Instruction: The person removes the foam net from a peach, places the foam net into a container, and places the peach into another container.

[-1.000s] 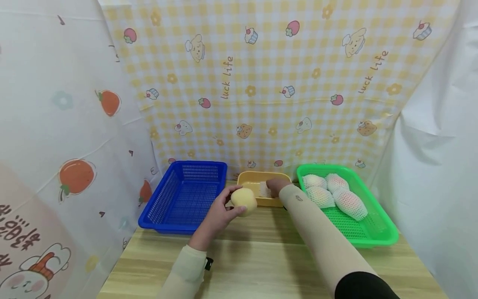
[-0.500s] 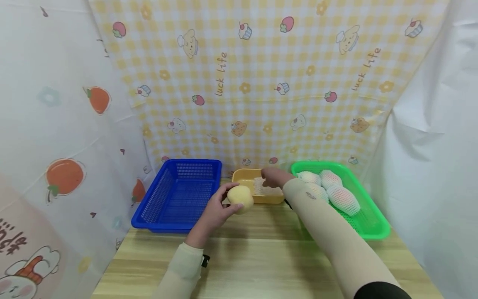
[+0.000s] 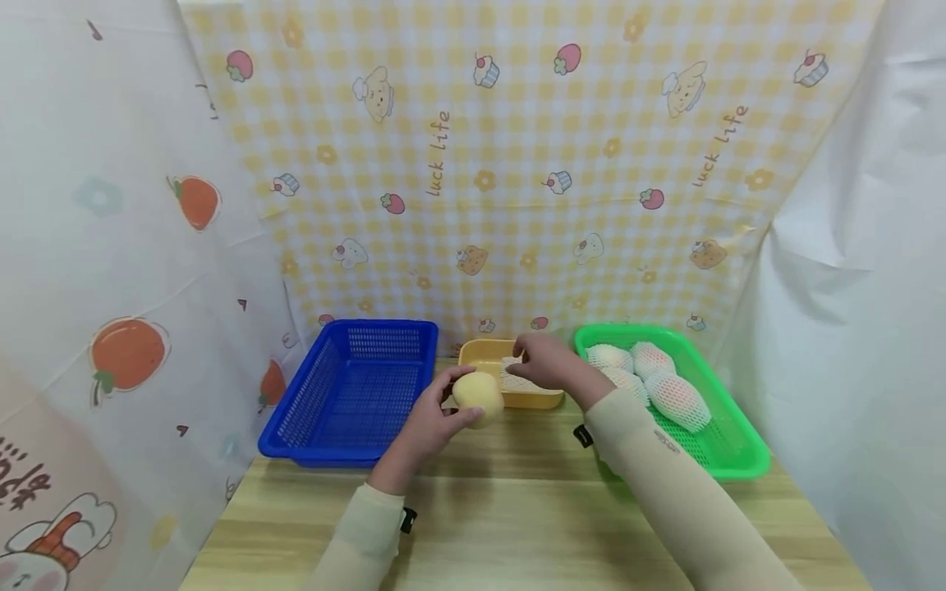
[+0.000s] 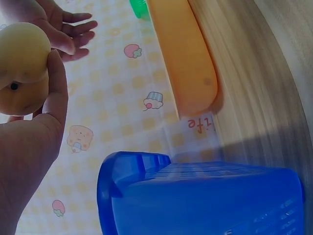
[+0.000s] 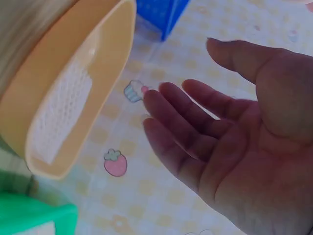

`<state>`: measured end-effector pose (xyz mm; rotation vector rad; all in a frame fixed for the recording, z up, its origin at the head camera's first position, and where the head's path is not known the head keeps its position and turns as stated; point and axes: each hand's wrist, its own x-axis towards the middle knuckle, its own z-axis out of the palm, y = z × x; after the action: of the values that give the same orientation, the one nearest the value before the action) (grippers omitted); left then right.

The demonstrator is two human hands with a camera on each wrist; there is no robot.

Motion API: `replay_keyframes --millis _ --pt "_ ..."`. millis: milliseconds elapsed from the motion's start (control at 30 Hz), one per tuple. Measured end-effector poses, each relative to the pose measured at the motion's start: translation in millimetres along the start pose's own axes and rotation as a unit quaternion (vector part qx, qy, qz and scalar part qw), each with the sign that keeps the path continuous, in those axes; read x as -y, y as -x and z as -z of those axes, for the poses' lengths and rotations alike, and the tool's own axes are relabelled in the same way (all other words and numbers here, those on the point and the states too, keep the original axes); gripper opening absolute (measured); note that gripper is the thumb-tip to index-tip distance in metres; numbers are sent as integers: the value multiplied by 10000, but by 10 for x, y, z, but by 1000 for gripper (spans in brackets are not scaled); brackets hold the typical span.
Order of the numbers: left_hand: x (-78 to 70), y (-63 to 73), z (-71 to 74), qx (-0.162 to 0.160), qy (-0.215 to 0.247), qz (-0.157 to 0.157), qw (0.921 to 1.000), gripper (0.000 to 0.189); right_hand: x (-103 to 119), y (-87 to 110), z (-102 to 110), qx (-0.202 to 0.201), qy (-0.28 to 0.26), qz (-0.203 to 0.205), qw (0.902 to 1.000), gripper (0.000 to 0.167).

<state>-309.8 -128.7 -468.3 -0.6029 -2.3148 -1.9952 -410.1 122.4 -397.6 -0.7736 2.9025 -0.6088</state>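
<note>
My left hand (image 3: 432,419) holds a pale yellow peach (image 3: 478,399) between thumb and fingers, over the wooden table in front of the small yellow tray (image 3: 473,355). In the left wrist view the peach (image 4: 24,54) shows a dark stem dimple, and part of it is hidden by the fingers. Above the tray is my right hand (image 3: 550,361). The right wrist view shows that hand (image 5: 239,137) with spread, slightly bent fingers and a bare palm. A white foam net (image 5: 66,107) lies flat inside the tray.
At the left stands a blue basket (image 3: 296,419) with nothing visible in it. A green basket (image 3: 739,435) at the right holds several fruits in foam nets (image 3: 676,400). A checked cloth (image 3: 488,222) hangs right behind the baskets.
My right hand has let go of the foam net, which now lies in the tray, and has risen and drawn back slightly. The left hand keeps holding the peach in about the same place.
</note>
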Motion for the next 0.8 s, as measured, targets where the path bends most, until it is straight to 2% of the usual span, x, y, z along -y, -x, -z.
replay_keyframes --millis 167,333,467,633,800 --pt "-11 -29 -16 24 -25 -53 10000 65 -66 221 -127 -794 -951 30 9923 29" --pt "-29 -44 -39 59 -5 -55 10000 65 -81 445 -216 -1181 -1304 204 9842 18" --pt "-42 -44 -54 136 16 -54 9999 66 -85 649 -261 -1223 -1493 397 9804 16" --pt "-18 -38 -71 172 11 12 9999 66 -142 869 -320 -1097 -1735 579 9770 23" --pt "-6 -28 -74 153 15 73 9999 67 -182 964 -357 -1050 -1929 629 9735 24"
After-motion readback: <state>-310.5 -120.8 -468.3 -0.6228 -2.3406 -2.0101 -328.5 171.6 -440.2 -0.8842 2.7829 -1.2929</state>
